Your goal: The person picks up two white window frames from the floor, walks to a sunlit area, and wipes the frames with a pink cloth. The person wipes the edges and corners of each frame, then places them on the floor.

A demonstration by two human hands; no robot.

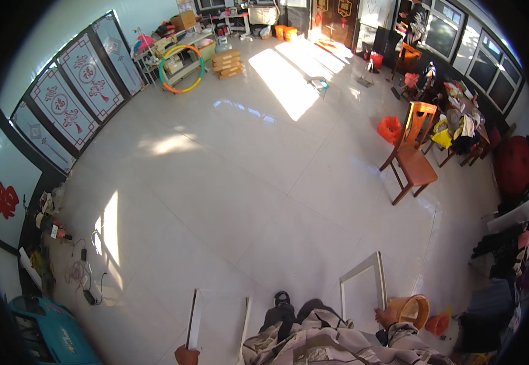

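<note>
At the lower edge of the view, my left hand (187,355) grips the near end of a white metal rail (194,319). A second pale rail (245,323) runs roughly parallel, nearer my legs; whether the two join is hidden below the picture's edge. My right hand (385,315) is closed around the outer side of a white rectangular frame (380,278), which stands tilted at my right. Floor tiles show through its opening, and its lower part is hidden by my patterned jacket. Just beyond that hand is an orange-yellow bucket (409,311).
A small red-orange container (438,324) sits right of the bucket. Farther off stand a wooden chair (414,159), a red bag (389,129) and a cluttered table (465,116). Cables (86,278) and a teal toy car (54,331) lie left. A person (415,20) is near the far windows.
</note>
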